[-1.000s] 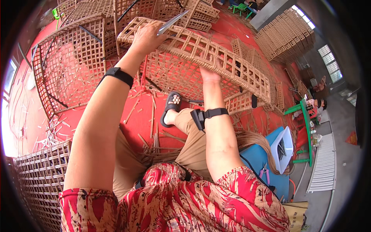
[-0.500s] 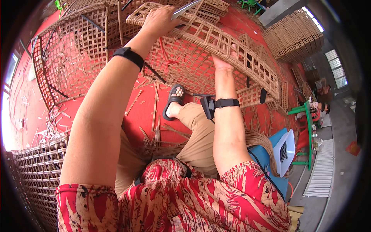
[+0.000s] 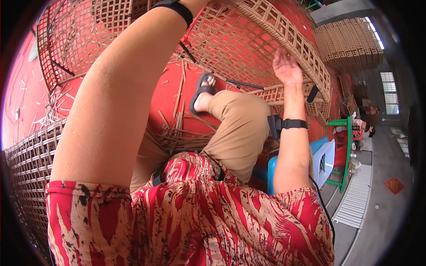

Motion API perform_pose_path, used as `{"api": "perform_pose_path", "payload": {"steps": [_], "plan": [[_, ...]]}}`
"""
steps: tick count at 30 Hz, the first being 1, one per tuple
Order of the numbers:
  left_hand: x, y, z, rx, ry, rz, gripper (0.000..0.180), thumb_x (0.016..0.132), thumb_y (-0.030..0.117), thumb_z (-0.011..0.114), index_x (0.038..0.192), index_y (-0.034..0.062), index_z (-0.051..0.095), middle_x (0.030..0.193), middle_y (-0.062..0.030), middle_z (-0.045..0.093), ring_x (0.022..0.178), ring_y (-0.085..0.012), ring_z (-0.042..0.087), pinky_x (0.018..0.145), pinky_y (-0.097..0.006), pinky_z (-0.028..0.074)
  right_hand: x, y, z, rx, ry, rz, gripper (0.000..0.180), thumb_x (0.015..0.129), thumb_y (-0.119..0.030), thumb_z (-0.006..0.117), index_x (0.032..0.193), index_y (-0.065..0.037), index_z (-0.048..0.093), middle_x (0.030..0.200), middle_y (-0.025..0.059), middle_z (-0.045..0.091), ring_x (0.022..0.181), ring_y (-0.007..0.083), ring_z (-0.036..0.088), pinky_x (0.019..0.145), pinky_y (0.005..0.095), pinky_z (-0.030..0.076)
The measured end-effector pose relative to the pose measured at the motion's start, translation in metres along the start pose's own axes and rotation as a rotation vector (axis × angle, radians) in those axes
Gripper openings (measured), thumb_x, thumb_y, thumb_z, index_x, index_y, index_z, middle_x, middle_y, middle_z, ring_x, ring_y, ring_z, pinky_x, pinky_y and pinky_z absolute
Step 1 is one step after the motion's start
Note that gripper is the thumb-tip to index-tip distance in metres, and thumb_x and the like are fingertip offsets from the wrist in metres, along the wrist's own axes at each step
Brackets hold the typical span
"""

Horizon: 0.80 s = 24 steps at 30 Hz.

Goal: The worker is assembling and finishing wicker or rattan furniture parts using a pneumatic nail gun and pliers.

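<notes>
In front of me stands a brown woven rattan-like frame with an open lattice panel point(image 3: 233, 44) and a thick plaited border point(image 3: 293, 37). My right hand point(image 3: 287, 68) lies against the inner side of that border, palm up, with its fingers stretched out and nothing held in them. My left forearm point(image 3: 111, 84) reaches to the top of the picture, where a black strap circles the wrist; the hand itself is cut off by the upper edge. Short black bars, one a dark leg point(image 3: 312, 93), are fixed to the frame.
Another lattice piece point(image 3: 73, 44) stands at the far left, and a dark woven side point(image 3: 33, 173) is close on my left. Loose strips point(image 3: 181, 117) litter the red floor. To my right are a white bin point(image 3: 326, 157), a green stand point(image 3: 349, 155) and stacked woven pieces point(image 3: 348, 44).
My left hand, which held a pointed metal blade at the border, has gone out past the top edge. My right hand has shifted right, its palm now showing. The view has moved.
</notes>
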<state>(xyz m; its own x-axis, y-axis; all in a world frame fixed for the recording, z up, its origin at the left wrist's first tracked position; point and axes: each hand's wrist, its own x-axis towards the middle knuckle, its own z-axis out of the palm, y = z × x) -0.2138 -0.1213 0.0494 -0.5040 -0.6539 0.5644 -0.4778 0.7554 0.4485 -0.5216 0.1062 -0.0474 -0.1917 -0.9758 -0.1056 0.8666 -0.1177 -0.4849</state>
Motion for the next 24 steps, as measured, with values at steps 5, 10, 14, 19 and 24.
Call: {"api": "perform_pose_path", "payload": {"steps": [5, 10, 14, 19, 24], "plan": [[0.013, 0.003, 0.003, 0.033, -0.045, -0.040, 0.037, 0.079, 0.027, 0.064, 0.101, -0.0021, 0.063, 0.096, -0.0253, 0.066, 0.092, -0.0394, 0.064, 0.081, -0.046, 0.051, -0.016, 0.003, -0.055, -0.083, 0.766, -0.086, 0.033, 0.102, -0.019, 0.039, 0.125, 0.002, 0.047, 0.122, 0.0197, 0.058, 0.107, 0.0332, 0.060, 0.088, 0.0444, 0.052], [0.050, 0.021, 0.030, 0.095, -0.020, 0.066, 0.039, 0.083, 0.033, 0.058, 0.103, 0.0000, 0.062, 0.096, -0.0248, 0.066, 0.090, -0.0383, 0.065, 0.078, -0.046, 0.051, -0.068, -0.024, -0.235, 0.152, 1.135, -0.298, 0.023, 0.096, -0.014, 0.049, 0.119, -0.013, 0.048, 0.107, 0.0132, 0.054, 0.091, 0.0315, 0.055, 0.070, 0.0486, 0.056], [0.077, -0.012, 0.032, 0.277, -0.031, 0.082, 0.031, 0.084, 0.029, 0.059, 0.102, 0.0054, 0.067, 0.094, -0.0200, 0.067, 0.089, -0.0346, 0.066, 0.075, -0.044, 0.053, -0.071, -0.029, -0.290, -0.125, 1.358, -0.200, 0.020, 0.091, -0.006, 0.054, 0.110, -0.011, 0.055, 0.117, 0.0063, 0.055, 0.100, 0.0254, 0.055, 0.075, 0.0455, 0.053], [0.083, -0.034, 0.022, 0.377, -0.050, -0.031, 0.017, 0.083, 0.015, 0.059, 0.087, 0.0050, 0.071, 0.086, -0.0138, 0.068, 0.085, -0.0285, 0.067, 0.073, -0.038, 0.055, -0.021, 0.019, -0.228, -0.331, 1.339, -0.193, 0.019, 0.087, -0.001, 0.058, 0.104, -0.009, 0.057, 0.119, 0.0079, 0.051, 0.106, 0.0243, 0.051, 0.077, 0.0398, 0.051], [0.130, -0.031, 0.051, 1.148, -0.130, 0.584, 0.016, 0.082, 0.012, 0.059, 0.086, 0.0015, 0.070, 0.087, -0.0157, 0.068, 0.080, -0.0284, 0.068, 0.069, -0.038, 0.056, -0.057, -0.048, -0.194, -0.607, 1.317, -0.334, 0.058, 0.084, 0.003, 0.058, 0.138, -0.007, 0.041, 0.142, 0.0115, 0.039, 0.129, 0.0289, 0.040, 0.103, 0.0436, 0.038]]}}
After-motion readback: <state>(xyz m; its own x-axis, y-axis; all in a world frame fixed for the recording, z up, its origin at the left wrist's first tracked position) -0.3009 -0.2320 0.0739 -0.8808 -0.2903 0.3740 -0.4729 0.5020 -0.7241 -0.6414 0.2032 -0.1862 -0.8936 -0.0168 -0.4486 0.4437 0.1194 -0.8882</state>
